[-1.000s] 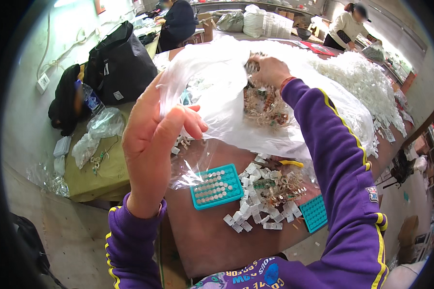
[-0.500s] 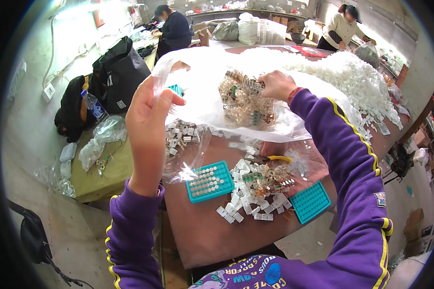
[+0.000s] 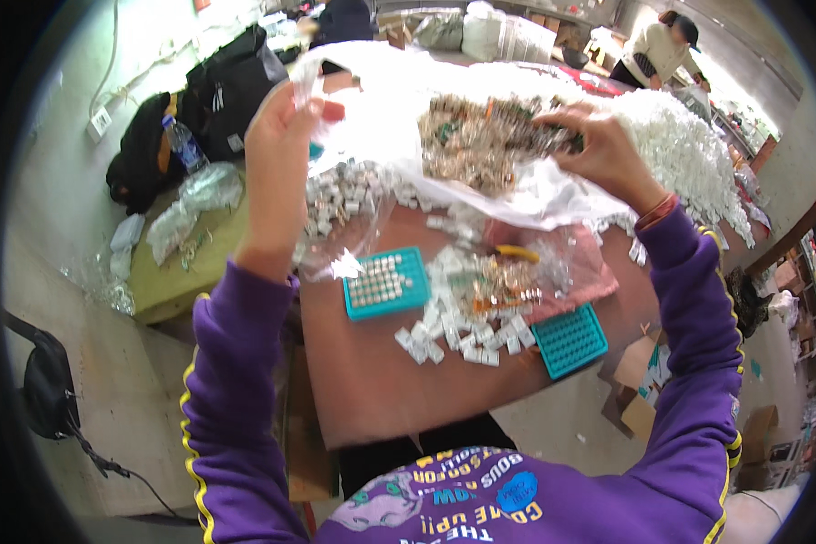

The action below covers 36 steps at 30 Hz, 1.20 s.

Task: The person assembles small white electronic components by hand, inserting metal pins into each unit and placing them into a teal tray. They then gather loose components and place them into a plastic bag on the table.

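Observation:
My left hand (image 3: 279, 136) is raised, its fingers pinching the upper edge of a translucent white plastic bag (image 3: 553, 208). The bag sags open across the table, with a tangled heap of small wired electronic parts (image 3: 476, 150) lying on it, some green and orange. At the heap's right end, my right hand (image 3: 607, 150) has curled fingers closed around a cluster of these parts. Below the bag a smaller pile of similar parts (image 3: 508, 281) sits among loose white plastic casings (image 3: 471, 340). Yellow-handled pliers (image 3: 519, 254) lie beside it, partly under clear film.
A teal tray (image 3: 415, 272) holds rows of round silvery pieces; another teal tray (image 3: 571, 343) lies near the table's front edge. A large mound of white pieces (image 3: 684, 168) covers the far right. A bottle (image 3: 184, 145) and black bag (image 3: 236, 95) stand left. A person (image 3: 657, 54) works beyond.
My right hand has shifted rightward along the heap and now grips parts at its right end. The left hand keeps its pinch on the bag. The whole view has tilted slightly.

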Motion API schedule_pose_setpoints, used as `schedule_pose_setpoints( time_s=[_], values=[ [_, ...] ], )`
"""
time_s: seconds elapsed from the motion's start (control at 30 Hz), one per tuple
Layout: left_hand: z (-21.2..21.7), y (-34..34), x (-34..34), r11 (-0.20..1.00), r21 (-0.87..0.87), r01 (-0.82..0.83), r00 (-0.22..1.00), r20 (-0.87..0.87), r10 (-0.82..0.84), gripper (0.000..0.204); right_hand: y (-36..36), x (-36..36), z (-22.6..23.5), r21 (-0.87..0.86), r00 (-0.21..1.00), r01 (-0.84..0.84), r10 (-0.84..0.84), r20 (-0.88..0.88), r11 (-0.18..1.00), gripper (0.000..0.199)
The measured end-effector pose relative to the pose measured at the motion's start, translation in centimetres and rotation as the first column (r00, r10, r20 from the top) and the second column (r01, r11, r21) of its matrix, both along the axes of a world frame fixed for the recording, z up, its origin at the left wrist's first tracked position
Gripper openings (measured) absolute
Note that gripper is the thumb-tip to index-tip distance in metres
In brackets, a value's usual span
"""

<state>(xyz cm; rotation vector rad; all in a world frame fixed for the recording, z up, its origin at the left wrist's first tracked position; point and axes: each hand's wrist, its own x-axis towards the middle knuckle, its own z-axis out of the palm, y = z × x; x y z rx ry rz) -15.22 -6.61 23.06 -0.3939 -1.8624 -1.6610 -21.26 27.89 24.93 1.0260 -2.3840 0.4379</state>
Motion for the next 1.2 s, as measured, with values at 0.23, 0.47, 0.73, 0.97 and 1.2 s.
schedule_pose_setpoints(
  time_s=[0.23,0.47,0.73,0.97,1.2],
  values=[
    [-0.5,-0.3,0.2,0.994,0.106,-0.038,0.999,0.04,0.034,0.023,2.7,6.4,2.9,-0.04,0.996,0.087,-0.087,-0.002,0.995,0.045],
    [-0.6,-0.7,-0.4,0.998,0.068,0.015,0.995,0.099,-0.022,0.036,2.7,11.5,2.1,-0.076,0.999,0.04,-0.041,-0.013,0.996,0.042],
    [1.0,-1.1,-1.5,0.963,0.26,0.068,0.992,0.086,-0.093,0.027,0.4,13.0,-4.7,-0.074,0.984,0.012,0.001,0.177,0.997,0.048],
    [2.7,0.6,-1.5,0.954,0.247,0.169,0.984,0.011,-0.177,0.037,-5.3,9.3,-14.8,0.001,0.962,0.267,-0.267,0.057,0.964,0.046],
    [1.8,0.2,-0.1,0.99,-0.002,0.139,0.986,0.089,-0.139,0.042,-5.8,9.4,-17.1,0.133,0.937,0.258,-0.281,0.208,0.957,0.062]
  ],
)
